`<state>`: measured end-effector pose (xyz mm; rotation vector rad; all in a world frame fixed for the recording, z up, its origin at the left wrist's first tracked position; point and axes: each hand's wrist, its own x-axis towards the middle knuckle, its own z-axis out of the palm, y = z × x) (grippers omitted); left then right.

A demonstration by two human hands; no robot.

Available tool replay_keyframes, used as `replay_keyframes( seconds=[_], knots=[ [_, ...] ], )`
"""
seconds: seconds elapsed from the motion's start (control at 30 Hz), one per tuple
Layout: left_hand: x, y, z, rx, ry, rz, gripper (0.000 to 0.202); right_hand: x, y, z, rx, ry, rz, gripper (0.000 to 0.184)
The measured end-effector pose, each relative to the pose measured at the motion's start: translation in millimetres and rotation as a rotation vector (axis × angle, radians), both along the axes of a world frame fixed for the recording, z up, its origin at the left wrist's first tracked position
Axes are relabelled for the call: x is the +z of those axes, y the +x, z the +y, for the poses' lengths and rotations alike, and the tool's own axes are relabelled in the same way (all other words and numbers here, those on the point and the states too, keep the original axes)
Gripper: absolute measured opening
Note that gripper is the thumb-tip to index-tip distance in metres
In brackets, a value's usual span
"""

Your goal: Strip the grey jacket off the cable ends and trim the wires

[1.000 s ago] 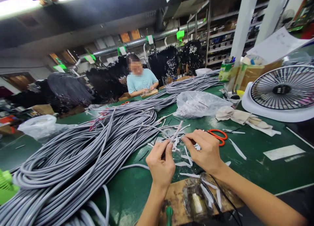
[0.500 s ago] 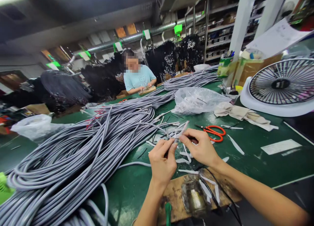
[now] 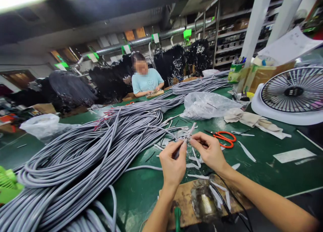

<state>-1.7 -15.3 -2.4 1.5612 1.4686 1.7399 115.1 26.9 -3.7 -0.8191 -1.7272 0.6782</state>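
My left hand (image 3: 174, 161) is closed in a pinch on the end of a grey cable, whose stripped, pale tip pokes up past the fingers. Close beside it, my right hand (image 3: 208, 151) pinches at the same cable end with thumb and forefinger; fine strands or wrapping there are too small to make out. A long bundle of grey cables (image 3: 83, 158) lies to the left, some ends showing red wires. Orange-handled scissors (image 3: 225, 139) rest just beyond my right hand. White strips (image 3: 246, 151) are scattered around both hands on the green table.
In front of me sits a wooden board (image 3: 185, 191) with a metal block and a green handle (image 3: 177, 218). A plastic bag (image 3: 209, 106), a cloth glove (image 3: 254, 121) and a white fan (image 3: 292, 94) stand to the right. Across the table a person (image 3: 147, 79) works.
The whole view has shifted slightly, so things appear a little further right and lower. Both hands stay together at the cable end, with the fingers slightly rearranged.
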Motion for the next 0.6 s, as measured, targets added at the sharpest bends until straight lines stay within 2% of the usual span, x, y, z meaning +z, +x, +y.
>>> replay_keyframes(
  seconds=[0.07,0.2,0.3,0.33,0.37,0.47,0.53,0.6],
  knots=[
    [-0.1,2.7,-0.5,-0.012,-0.028,-0.074,0.019,-2.4,0.6,-0.5,-0.019,0.094,0.002,0.013],
    [-1.9,0.1,3.7,-0.034,-0.091,-0.266,0.022,-4.4,-1.2,-9.8,-0.009,0.424,-0.038,0.009],
    [-4.4,-9.1,11.8,0.041,-0.146,-0.38,0.029,-0.1,-5.7,-21.5,0.144,0.645,-0.032,0.018],
    [-5.1,-11.5,14.0,0.073,-0.155,-0.402,0.03,1.6,-6.7,-23.4,0.21,0.663,-0.038,0.02],
    [-5.7,-12.8,15.4,0.084,-0.162,-0.399,0.032,3.0,-7.0,-23.3,0.213,0.647,0.022,0.022],
    [-6.4,-9.2,14.8,0.056,-0.151,-0.331,0.032,2.6,-5.2,-11.0,-0.064,0.117,0.132,0.003],
    [-6.4,-3.5,12.1,0.01,-0.154,-0.294,0.031,-0.8,-4.0,0.9,0.013,-0.124,0.137,0.025],
    [-6.3,0.6,9.5,-0.058,-0.175,-0.277,0.029,-4.0,-4.4,9.0,0.138,-0.258,0.128,0.035]
  ],
)
